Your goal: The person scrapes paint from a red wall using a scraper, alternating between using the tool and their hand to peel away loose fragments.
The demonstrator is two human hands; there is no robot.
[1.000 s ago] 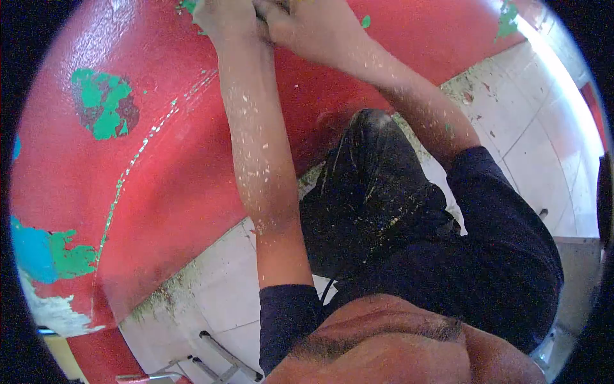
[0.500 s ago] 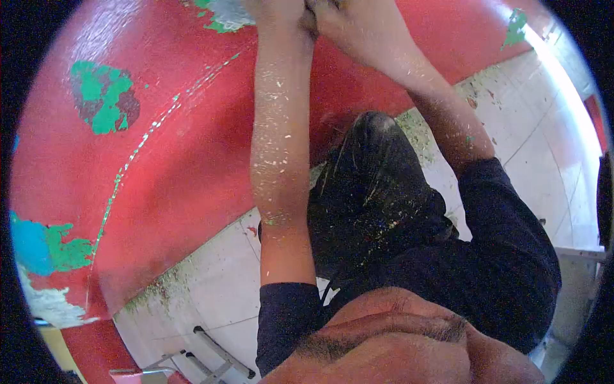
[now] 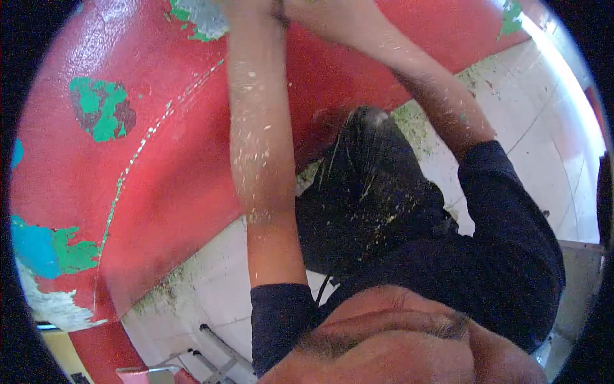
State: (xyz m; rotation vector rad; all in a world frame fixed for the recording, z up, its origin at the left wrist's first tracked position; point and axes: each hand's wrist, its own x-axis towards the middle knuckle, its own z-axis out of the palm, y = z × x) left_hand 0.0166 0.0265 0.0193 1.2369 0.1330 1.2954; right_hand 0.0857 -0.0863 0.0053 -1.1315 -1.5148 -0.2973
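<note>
Head view shows you at work close against a red wall [image 3: 185,166], which fills the upper left and meets the tiled floor [image 3: 227,272] along a slanting lower edge. Your dark trousers [image 3: 374,192] bend at a raised knee in front of that edge. Both your arms reach up across the wall. Your left hand [image 3: 256,11] and right hand [image 3: 332,20] come together over it, overlapping or touching, and the top of the view cuts them off; you cannot tell from this whether your fingers grasp anything or are clenched or released. Just left of your left hand is a pale patch [image 3: 208,19] fringed with green. Farther left on the wall sits a green patch [image 3: 105,109], and by its lower left corner a blue patch [image 3: 35,246] adjoins more green. Smallest are the flakes [image 3: 262,157], stuck along your forearms and scattered over your trousers.
</note>
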